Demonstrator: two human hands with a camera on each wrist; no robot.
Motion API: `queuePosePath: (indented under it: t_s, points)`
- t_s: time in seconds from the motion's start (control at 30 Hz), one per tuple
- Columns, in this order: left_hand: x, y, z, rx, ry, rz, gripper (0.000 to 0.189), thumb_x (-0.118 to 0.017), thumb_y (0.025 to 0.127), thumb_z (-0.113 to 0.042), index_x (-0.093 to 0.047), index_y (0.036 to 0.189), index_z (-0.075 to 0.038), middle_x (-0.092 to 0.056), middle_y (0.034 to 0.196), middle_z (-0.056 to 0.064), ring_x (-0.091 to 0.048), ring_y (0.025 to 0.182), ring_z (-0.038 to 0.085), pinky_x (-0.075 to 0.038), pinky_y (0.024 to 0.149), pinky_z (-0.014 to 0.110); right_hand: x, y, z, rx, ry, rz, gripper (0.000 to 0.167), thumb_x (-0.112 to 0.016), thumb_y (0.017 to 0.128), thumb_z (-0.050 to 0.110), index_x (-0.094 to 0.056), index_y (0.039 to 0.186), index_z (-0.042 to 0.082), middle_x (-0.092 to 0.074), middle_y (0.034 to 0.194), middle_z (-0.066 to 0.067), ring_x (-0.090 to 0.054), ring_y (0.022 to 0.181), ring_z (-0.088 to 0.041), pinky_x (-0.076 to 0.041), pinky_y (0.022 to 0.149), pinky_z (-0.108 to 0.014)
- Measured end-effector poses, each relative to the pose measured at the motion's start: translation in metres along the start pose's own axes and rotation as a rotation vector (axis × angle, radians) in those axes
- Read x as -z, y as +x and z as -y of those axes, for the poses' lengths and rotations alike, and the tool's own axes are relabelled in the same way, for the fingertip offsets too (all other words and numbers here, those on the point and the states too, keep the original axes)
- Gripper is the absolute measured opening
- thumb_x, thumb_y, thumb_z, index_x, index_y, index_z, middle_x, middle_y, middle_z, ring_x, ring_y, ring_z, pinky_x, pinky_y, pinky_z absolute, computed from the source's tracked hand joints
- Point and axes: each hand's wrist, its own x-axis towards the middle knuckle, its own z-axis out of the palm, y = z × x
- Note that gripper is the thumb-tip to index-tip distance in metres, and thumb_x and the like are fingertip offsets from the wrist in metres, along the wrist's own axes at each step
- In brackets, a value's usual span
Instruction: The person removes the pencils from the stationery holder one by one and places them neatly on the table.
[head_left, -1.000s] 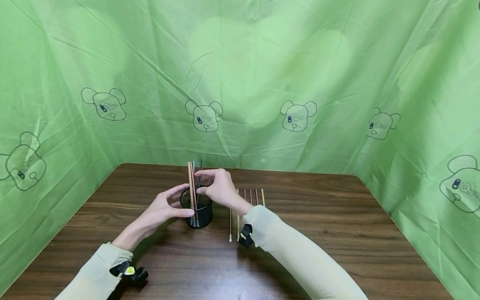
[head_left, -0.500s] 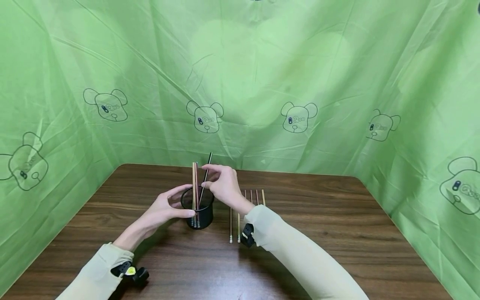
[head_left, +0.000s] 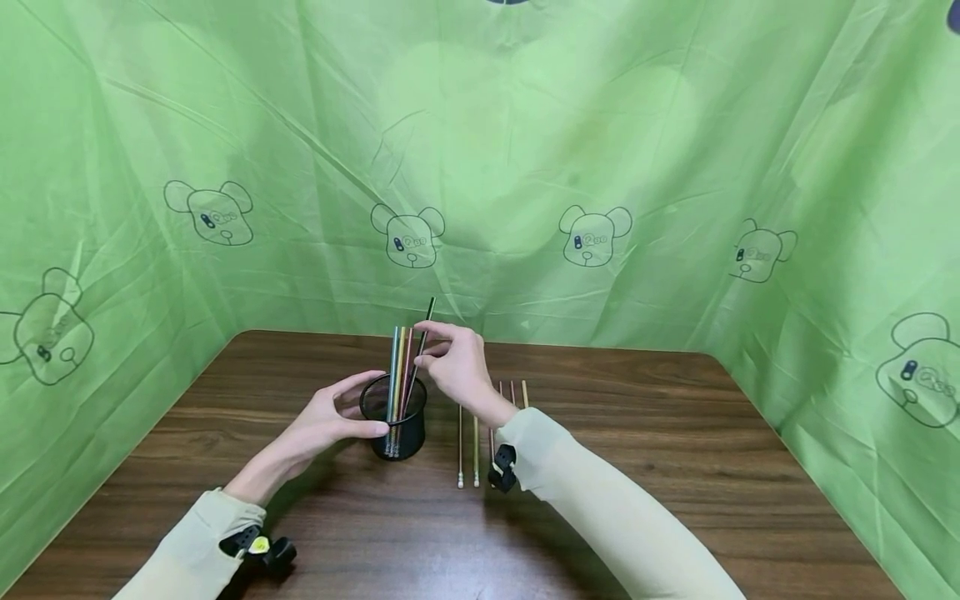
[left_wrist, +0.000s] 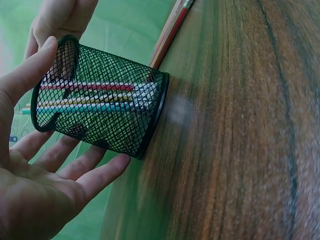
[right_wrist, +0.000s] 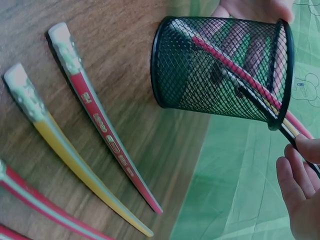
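A black mesh pencil cup (head_left: 411, 435) stands upright on the wooden table, with several coloured pencils (head_left: 396, 358) leaning in it. My left hand (head_left: 326, 419) holds the cup from its left side; in the left wrist view the thumb lies at the rim and the fingers (left_wrist: 102, 175) reach along the opposite wall of the mesh cup (left_wrist: 112, 112). Between thumb and fingertips, my right hand (head_left: 461, 367) pinches a dark pencil (head_left: 430, 311) above the rim. That pencil tilts right, its lower end inside the cup. In the right wrist view, a red pencil (right_wrist: 235, 66) shows through the mesh.
Several pencils lie side by side right of the cup, partly beneath the right forearm, among them a red pencil (right_wrist: 106, 131) and a yellow pencil (right_wrist: 75, 159) with white erasers. Green cloth (head_left: 495, 150) hangs behind the brown table (head_left: 645, 433).
My right hand has shifted right and slightly up with the dark pencil, which leans further right. The other pencils in the cup have moved right, and a blue one now shows. My left hand stays put.
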Motion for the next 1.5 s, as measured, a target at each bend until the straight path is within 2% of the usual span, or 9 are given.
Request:
queuePosePath:
  t_s: [0.17, 0.43, 0.57, 0.8, 1.03, 1.33, 1.5]
  points:
    - [0.000, 0.000, 0.000, 0.002, 0.005, 0.005, 0.086, -0.087, 0.088, -0.011, -0.041, 0.161, -0.007, -0.055, 0.150, 0.022, -0.057, 0.133, 0.041, -0.052, 0.097, 0.032, 0.007, 0.002, 0.003, -0.015, 0.002, -0.017, 0.054, -0.084, 0.084, -0.009, -0.077, 0.129, 0.020, -0.070, 0.114, -0.004, -0.074, 0.083, -0.008, -0.058, 0.062, -0.028]
    - [0.000, 0.000, 0.000, -0.008, 0.002, 0.005, 0.087, -0.088, 0.087, -0.011, -0.041, 0.161, -0.007, -0.056, 0.149, 0.022, -0.059, 0.131, 0.040, -0.052, 0.096, 0.032, 0.021, 0.005, 0.007, 0.021, 0.013, -0.010, 0.054, -0.082, 0.087, -0.008, -0.075, 0.133, 0.020, -0.070, 0.120, -0.008, -0.075, 0.087, -0.010, -0.054, 0.060, -0.027]
    - [0.001, 0.000, 0.000, -0.010, 0.005, 0.006, 0.087, -0.087, 0.088, -0.011, -0.041, 0.161, -0.007, -0.057, 0.148, 0.023, -0.059, 0.131, 0.039, -0.053, 0.096, 0.031, 0.027, 0.006, 0.011, 0.045, 0.020, -0.020, 0.054, -0.082, 0.087, -0.008, -0.075, 0.133, 0.020, -0.070, 0.117, -0.004, -0.075, 0.087, -0.010, -0.058, 0.066, -0.029]
    - [0.001, 0.000, 0.001, -0.017, 0.006, 0.012, 0.087, -0.088, 0.087, -0.011, -0.042, 0.161, -0.007, -0.058, 0.146, 0.022, -0.060, 0.131, 0.038, -0.052, 0.097, 0.030, 0.036, 0.009, 0.020, 0.107, 0.050, -0.058, 0.055, -0.081, 0.086, -0.010, -0.075, 0.133, 0.017, -0.071, 0.119, -0.014, -0.075, 0.087, -0.015, -0.061, 0.075, -0.031]
    - [0.000, 0.000, 0.001, -0.023, 0.001, 0.009, 0.087, -0.088, 0.087, -0.010, -0.042, 0.160, -0.008, -0.059, 0.145, 0.022, -0.060, 0.130, 0.037, -0.052, 0.097, 0.030, 0.047, 0.011, 0.026, 0.147, 0.087, -0.088, 0.052, -0.081, 0.087, -0.009, -0.075, 0.133, 0.016, -0.071, 0.114, -0.006, -0.076, 0.087, -0.020, -0.060, 0.078, -0.031]
    - [0.000, 0.000, 0.000, -0.023, 0.002, 0.010, 0.088, -0.089, 0.086, -0.010, -0.042, 0.160, -0.006, -0.059, 0.146, 0.022, -0.060, 0.131, 0.038, -0.051, 0.097, 0.028, 0.065, 0.008, 0.021, 0.111, 0.114, -0.100, 0.053, -0.080, 0.087, -0.008, -0.074, 0.134, 0.015, -0.070, 0.113, -0.008, -0.075, 0.088, -0.021, -0.059, 0.080, -0.030]
    - [0.000, -0.001, 0.000, -0.025, 0.002, 0.010, 0.087, -0.088, 0.086, -0.010, -0.042, 0.160, -0.007, -0.059, 0.146, 0.021, -0.059, 0.131, 0.038, -0.050, 0.098, 0.028, 0.075, 0.002, 0.012, 0.063, 0.078, -0.076, 0.061, -0.085, 0.083, -0.005, -0.072, 0.138, 0.019, -0.068, 0.124, -0.011, -0.075, 0.089, -0.019, -0.060, 0.081, -0.033]
